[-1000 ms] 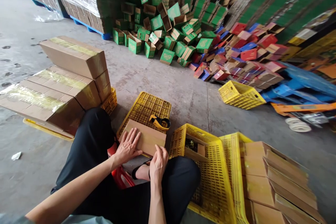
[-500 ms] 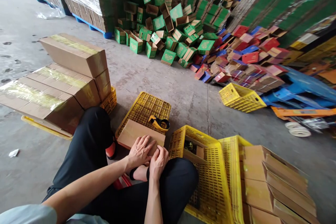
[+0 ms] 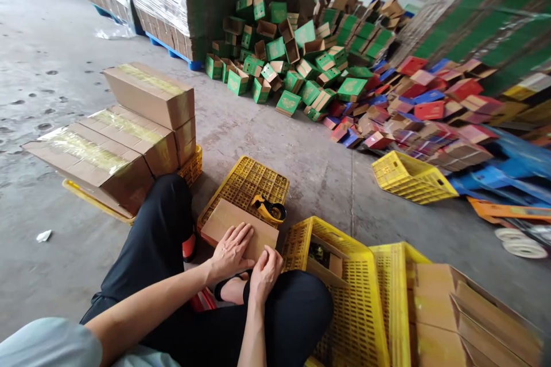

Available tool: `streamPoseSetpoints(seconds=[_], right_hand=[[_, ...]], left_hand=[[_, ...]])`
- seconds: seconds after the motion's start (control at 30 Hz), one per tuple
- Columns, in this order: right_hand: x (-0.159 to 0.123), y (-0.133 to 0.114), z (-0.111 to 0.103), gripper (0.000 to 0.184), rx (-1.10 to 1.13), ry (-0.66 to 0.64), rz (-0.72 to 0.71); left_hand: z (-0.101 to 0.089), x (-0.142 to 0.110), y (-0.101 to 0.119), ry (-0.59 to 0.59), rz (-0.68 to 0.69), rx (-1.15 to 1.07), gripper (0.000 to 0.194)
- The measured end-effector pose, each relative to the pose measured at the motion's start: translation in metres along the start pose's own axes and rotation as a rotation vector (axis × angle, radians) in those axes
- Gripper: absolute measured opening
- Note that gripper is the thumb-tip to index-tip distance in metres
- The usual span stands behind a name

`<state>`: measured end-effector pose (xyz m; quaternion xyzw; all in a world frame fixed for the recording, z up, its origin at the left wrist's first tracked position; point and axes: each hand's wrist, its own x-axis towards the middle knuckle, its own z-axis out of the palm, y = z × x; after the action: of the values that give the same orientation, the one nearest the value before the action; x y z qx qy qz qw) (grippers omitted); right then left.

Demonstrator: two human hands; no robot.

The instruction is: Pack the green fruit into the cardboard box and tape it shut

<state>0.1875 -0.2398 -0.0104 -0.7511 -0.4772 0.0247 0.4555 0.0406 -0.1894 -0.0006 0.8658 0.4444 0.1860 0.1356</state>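
A closed cardboard box [image 3: 228, 219] lies at the near end of an upturned yellow crate [image 3: 258, 175], in front of my knees. My left hand [image 3: 232, 249] rests flat on its top, fingers stretched out and holding nothing. At the near right corner, my right hand [image 3: 266, 274] has its fingers curled round the box's edge; the fingertips are partly hidden. Just beyond the box, a yellow-and-black tape dispenser [image 3: 269, 208] lies on the crate.
To my right, a yellow crate [image 3: 348, 275] holds an open carton [image 3: 333, 264] with dark contents; flattened-looking cartons [image 3: 469, 309] stand beside it. Taped boxes [image 3: 124, 143] are stacked at left. Green cartons [image 3: 288, 102] and red-and-blue cartons [image 3: 430, 110] lie heaped ahead.
The view has turned slightly left, so the surroundings sit farther right and lower. My left hand has slid a little left on the box, widening the gap between my hands.
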Motion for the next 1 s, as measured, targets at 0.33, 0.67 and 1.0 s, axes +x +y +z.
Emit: streamPoseSetpoints(seconds=[0.33, 0.67, 1.0], right_hand=[[0.005, -0.007, -0.001, 0.044, 0.018, 0.012, -0.026], [0.005, -0.01, 0.001, 0.042, -0.022, -0.002, -0.036], [0.003, -0.006, 0.002, 0.041, -0.042, 0.006, -0.055]], left_hand=[[-0.03, -0.034, -0.063, 0.097, -0.166, 0.138, 0.073], [-0.034, -0.012, -0.061, 0.064, -0.205, 0.103, 0.069], [-0.026, -0.03, -0.056, 0.066, -0.174, 0.116, 0.071]])
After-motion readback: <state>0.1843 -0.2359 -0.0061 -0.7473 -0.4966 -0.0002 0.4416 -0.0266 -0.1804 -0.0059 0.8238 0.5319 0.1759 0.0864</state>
